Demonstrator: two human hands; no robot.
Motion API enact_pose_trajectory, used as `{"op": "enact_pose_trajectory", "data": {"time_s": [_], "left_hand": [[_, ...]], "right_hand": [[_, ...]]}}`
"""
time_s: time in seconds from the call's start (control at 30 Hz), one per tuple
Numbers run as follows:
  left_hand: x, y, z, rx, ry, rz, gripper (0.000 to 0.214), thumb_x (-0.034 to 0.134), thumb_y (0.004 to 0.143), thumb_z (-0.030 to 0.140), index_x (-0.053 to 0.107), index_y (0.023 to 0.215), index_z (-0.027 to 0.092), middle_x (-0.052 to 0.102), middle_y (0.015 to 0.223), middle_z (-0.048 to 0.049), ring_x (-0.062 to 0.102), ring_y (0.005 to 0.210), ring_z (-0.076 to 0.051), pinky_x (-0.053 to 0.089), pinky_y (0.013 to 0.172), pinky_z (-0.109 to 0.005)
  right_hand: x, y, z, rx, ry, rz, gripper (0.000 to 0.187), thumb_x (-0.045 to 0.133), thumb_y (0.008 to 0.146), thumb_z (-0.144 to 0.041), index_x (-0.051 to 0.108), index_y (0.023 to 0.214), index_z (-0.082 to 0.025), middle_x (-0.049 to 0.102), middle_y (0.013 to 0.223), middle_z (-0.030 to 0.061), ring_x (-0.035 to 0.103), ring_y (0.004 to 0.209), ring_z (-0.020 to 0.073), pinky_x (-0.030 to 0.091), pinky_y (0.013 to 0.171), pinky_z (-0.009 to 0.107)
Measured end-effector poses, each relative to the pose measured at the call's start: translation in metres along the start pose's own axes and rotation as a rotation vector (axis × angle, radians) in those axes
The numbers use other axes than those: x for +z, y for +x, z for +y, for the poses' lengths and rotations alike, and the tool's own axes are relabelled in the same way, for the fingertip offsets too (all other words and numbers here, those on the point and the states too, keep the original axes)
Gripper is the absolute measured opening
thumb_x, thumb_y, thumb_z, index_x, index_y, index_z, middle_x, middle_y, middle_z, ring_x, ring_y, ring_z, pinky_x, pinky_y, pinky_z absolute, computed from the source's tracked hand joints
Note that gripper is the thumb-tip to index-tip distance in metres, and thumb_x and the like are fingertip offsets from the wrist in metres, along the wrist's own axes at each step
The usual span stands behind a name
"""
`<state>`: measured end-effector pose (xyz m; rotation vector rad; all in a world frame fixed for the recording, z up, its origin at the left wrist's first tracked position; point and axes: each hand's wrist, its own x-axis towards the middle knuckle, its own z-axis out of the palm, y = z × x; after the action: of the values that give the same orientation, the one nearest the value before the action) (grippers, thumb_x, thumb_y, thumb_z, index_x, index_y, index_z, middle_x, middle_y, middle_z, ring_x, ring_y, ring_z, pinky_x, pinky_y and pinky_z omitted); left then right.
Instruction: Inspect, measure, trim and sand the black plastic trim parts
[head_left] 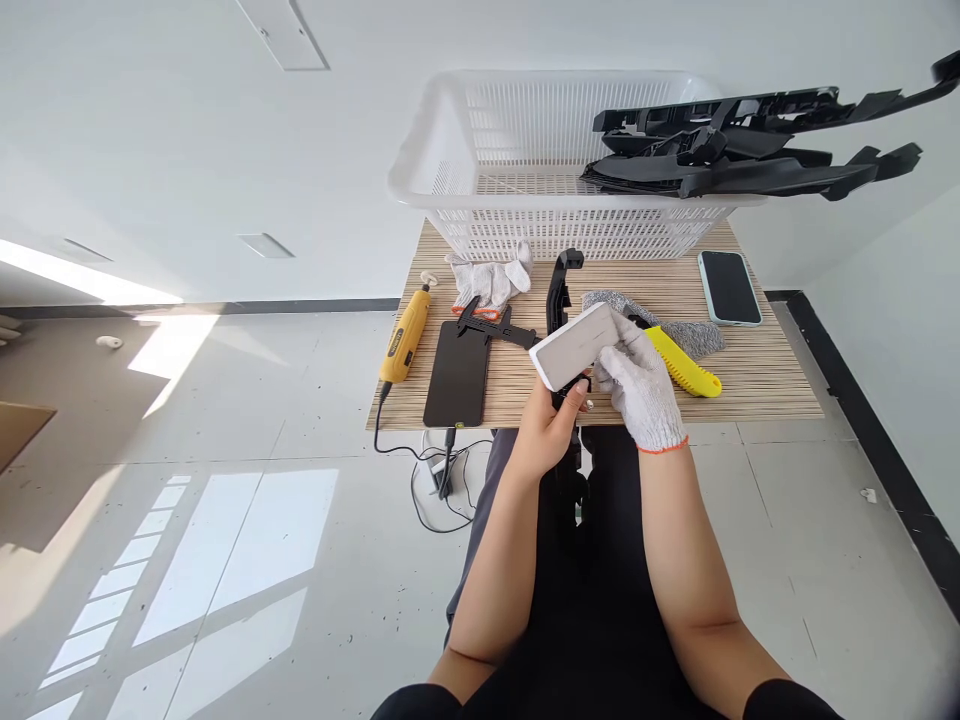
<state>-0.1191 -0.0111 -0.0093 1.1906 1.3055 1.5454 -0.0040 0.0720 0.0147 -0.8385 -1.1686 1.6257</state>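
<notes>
My bare left hand [551, 425] grips a long black plastic part [561, 290] that runs from the table down over my lap. My right hand [637, 385], in a white knit glove, holds a white rectangular block [574, 348] against that part, fingers closed on it. Both hands meet at the front edge of the small wooden table [757, 375].
On the table lie a yellow rotary tool [405, 335] with cord, a dark tablet [457, 375], a black caliper [491, 325], white gloves [487, 280], a grey glove [694, 335], a yellow knife [682, 365] and a phone [727, 287]. A white basket [450, 140] at the back carries black plastic parts [750, 150].
</notes>
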Motion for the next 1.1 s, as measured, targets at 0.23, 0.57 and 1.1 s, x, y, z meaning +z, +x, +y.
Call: {"op": "enact_pose_trajectory", "data": {"time_s": [0.23, 0.57, 1.1], "left_hand": [[-0.0003, 0.0002, 0.0003, 0.004, -0.007, -0.008, 0.031, 0.054, 0.099, 0.045, 0.056, 0.121, 0.023, 0.068, 0.112, -0.0074, 0.063, 0.081, -0.014, 0.056, 0.074, -0.029], [0.0005, 0.0015, 0.0009, 0.005, -0.025, -0.008, 0.029, 0.055, 0.099, 0.044, 0.057, 0.116, 0.021, 0.067, 0.108, -0.0079, 0.062, 0.080, -0.014, 0.056, 0.073, -0.029], [0.0000, 0.0007, 0.0021, -0.015, -0.041, -0.011, 0.029, 0.056, 0.099, 0.044, 0.057, 0.117, 0.022, 0.067, 0.108, -0.0068, 0.062, 0.080, -0.014, 0.056, 0.073, -0.028]], "right_hand": [[-0.0005, 0.0009, 0.0006, -0.014, 0.014, 0.006, 0.044, 0.073, 0.080, -0.033, 0.067, 0.124, -0.032, 0.058, 0.081, -0.0019, 0.046, 0.062, 0.0106, 0.038, 0.051, 0.024], [0.0004, 0.0001, -0.0006, -0.002, 0.021, -0.011, 0.047, 0.074, 0.080, -0.033, 0.066, 0.126, -0.033, 0.059, 0.084, -0.0013, 0.045, 0.061, 0.0108, 0.037, 0.050, 0.024], [-0.0014, -0.0005, 0.0013, -0.016, 0.025, 0.013, 0.045, 0.072, 0.081, -0.033, 0.066, 0.126, -0.032, 0.058, 0.084, -0.0014, 0.046, 0.062, 0.0102, 0.038, 0.049, 0.022]]}}
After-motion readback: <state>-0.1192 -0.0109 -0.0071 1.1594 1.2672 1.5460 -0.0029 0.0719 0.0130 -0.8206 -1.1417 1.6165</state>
